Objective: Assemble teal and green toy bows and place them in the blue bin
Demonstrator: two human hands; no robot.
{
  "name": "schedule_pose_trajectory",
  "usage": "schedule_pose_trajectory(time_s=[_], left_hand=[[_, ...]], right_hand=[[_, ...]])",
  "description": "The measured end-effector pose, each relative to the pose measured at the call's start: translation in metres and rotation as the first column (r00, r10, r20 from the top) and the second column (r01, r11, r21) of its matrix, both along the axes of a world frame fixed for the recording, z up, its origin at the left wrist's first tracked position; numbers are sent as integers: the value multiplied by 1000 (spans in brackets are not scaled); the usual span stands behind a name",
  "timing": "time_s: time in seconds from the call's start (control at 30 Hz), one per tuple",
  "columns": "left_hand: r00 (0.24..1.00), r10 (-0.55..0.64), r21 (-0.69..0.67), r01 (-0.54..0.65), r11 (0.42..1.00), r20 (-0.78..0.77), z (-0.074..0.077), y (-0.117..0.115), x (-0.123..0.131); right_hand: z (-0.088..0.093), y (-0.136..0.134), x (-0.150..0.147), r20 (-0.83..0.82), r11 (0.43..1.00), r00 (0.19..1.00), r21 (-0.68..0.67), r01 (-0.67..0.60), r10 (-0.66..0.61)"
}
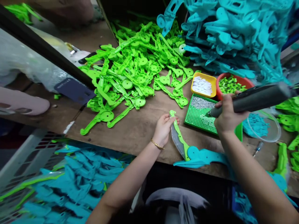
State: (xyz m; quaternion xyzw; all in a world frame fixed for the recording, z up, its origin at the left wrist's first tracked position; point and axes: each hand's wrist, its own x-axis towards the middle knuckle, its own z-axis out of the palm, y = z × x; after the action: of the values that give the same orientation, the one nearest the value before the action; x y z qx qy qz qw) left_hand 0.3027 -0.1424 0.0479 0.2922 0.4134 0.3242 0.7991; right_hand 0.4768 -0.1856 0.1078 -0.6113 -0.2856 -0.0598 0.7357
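Left hand [163, 129]: fingers curled round tip of green-and-teal toy blade [181, 143], lying on workbench [140, 124] left of green tray [198, 116].
Right hand [227, 116]: fist closed on grey power screwdriver [252, 99], tip over tray.
Green tray: silver screws.
Yellow tub [203, 85], behind tray: white pieces.
Red bowl [233, 82]: green bits.

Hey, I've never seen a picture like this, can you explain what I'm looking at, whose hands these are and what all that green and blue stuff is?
This single view comes from a camera on a person's head, looking down at their own hands over a wooden table. The left hand holds the tip of a green and blue plastic assembly. The right hand grips a dark powered screwdriver, its tip over a green tray of small silvery parts. Behind lie a pile of green parts, a pile of blue parts, a yellow dish and a red bowl.
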Motion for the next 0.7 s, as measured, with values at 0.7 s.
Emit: schedule_pose_trajectory(time_s=[0.7], left_hand=[[984,-160,11,162,987,-74,0,-58,-21]], right_hand=[[20,-17,-35,-76,959,965,159,-237,251]])
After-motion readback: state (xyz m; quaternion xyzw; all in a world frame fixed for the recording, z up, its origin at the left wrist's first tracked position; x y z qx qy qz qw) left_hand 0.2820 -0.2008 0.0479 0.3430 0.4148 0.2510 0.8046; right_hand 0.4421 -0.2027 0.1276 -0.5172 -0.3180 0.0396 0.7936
